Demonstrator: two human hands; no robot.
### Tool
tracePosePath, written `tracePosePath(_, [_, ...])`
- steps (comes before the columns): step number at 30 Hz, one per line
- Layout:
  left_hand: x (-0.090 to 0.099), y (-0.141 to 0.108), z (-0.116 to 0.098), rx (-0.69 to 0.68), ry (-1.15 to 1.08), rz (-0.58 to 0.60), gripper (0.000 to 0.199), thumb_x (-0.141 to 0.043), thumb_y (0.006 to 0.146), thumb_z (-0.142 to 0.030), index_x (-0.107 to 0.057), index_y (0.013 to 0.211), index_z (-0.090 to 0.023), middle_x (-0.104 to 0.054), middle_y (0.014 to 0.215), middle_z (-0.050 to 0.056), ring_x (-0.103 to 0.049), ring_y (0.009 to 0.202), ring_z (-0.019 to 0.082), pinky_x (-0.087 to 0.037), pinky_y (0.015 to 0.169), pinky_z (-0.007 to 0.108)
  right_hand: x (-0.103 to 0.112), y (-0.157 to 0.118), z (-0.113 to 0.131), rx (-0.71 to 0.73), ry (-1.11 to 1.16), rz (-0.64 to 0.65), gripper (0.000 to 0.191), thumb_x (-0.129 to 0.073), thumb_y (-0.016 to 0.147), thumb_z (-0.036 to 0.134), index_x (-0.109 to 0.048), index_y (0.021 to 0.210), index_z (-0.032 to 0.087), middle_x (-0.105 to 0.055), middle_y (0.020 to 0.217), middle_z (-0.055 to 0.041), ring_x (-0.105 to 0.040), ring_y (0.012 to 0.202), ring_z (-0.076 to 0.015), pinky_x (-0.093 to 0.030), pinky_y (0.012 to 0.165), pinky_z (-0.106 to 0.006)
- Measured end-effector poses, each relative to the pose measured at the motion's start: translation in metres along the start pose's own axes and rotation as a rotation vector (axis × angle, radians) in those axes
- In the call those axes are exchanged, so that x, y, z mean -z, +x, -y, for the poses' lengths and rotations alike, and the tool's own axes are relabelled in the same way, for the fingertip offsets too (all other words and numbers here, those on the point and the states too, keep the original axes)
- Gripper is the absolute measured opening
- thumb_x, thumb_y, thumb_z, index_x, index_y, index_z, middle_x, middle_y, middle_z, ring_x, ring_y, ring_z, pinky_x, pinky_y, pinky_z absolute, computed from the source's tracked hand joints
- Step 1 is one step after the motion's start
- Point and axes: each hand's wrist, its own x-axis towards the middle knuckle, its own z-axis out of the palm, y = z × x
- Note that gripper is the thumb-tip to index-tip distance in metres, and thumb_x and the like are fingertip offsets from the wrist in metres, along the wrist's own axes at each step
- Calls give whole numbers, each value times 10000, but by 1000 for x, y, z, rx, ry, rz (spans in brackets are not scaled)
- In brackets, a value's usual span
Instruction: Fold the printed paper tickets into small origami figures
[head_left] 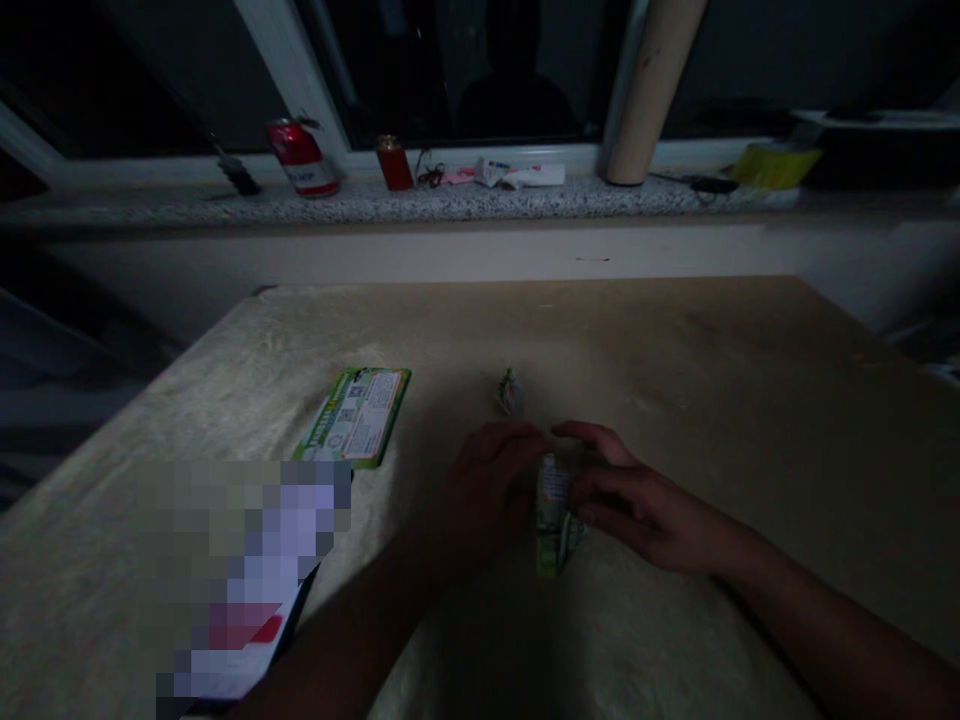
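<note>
A small green printed packet [553, 495] lies on the table between my two hands. My left hand [491, 480] is at its left side, dark in shadow, and its fingertips reach the packet's upper end; their grip is unclear. Curled around the right side of the packet is my right hand [630, 495], with thumb and fingers close to it and the index finger stretched beyond the top. Whether the right fingers pinch the packet is hard to make out. Just past my hands stands a small crumpled green and white piece [509, 392].
A flat green printed package [358, 415] lies left on the table [637, 340], beside a partly blurred bright screen [289, 545]. On the windowsill [337, 208] are a red can [301, 158], a red lighter-like object [394, 163], papers [525, 174], a cardboard tube [652, 90] and a yellow item [774, 165].
</note>
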Motion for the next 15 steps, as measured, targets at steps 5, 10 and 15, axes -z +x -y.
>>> tracePosePath(5, [0, 0, 3, 24, -30, 6, 325, -627, 828, -31, -616, 1096, -214, -634, 1224, 78, -589, 1172, 239, -501, 998, 417, -1, 0, 0, -16, -15, 4, 127, -555, 1009, 251, -674, 987, 213, -337, 1563, -95, -347, 1474, -282, -409, 1153, -439])
tracePosePath(10, [1, 1, 4, 68, 9, 13, 110, -646, 885, -108, -616, 930, -204, -685, 1050, 42, -641, 1013, 209, -514, 915, 380, -3, 0, -6, -13, -102, -153, 122, -556, 1002, 251, -668, 971, 212, -391, 1519, -125, -428, 1422, -299, -468, 1092, -447])
tracePosePath(15, [5, 2, 1, 72, 65, 40, 86, -608, 913, -123, -615, 886, -204, -702, 964, 27, -650, 932, 194, -503, 874, 361, 3, -2, -17, 3, -237, -456, 74, -594, 978, 244, -666, 989, 232, -529, 1368, -120, -523, 1321, -285, -490, 1043, -441])
